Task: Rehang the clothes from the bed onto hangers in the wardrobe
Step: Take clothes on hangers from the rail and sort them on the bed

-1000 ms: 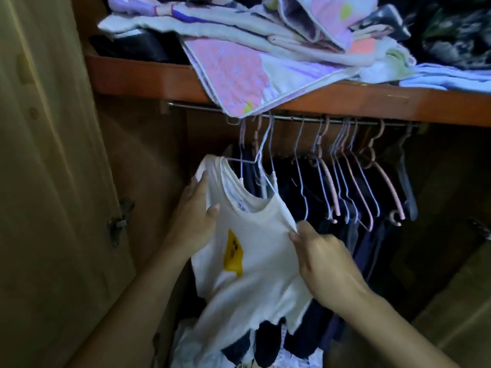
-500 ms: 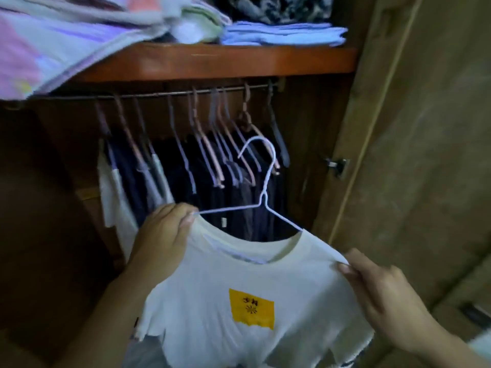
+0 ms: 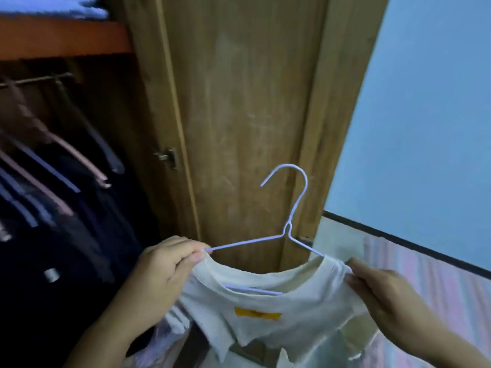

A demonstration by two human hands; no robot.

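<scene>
A white T-shirt (image 3: pixel 279 301) with a yellow patch hangs on a pale wire hanger (image 3: pixel 288 229) in front of the open wardrobe door. My left hand (image 3: pixel 164 272) pinches the shirt's left shoulder together with the hanger's left arm. My right hand (image 3: pixel 382 296) grips the shirt's right shoulder, where the hanger's right arm runs under the cloth. The hook points up, free of the rail.
The wardrobe's rail (image 3: pixel 34 79) at the left carries several hangers (image 3: pixel 79 158) with dark clothes. Above it is an orange-brown shelf (image 3: pixel 61 35) with folded cloth. The wooden door (image 3: pixel 239 115) stands open ahead; a blue wall (image 3: pixel 425 115) and striped bedding (image 3: pixel 438 274) lie to the right.
The shirt on its hanger has come off the rail and moved right, away from the wardrobe's inside toward the door and bed. Both hands kept their hold on the shoulders.
</scene>
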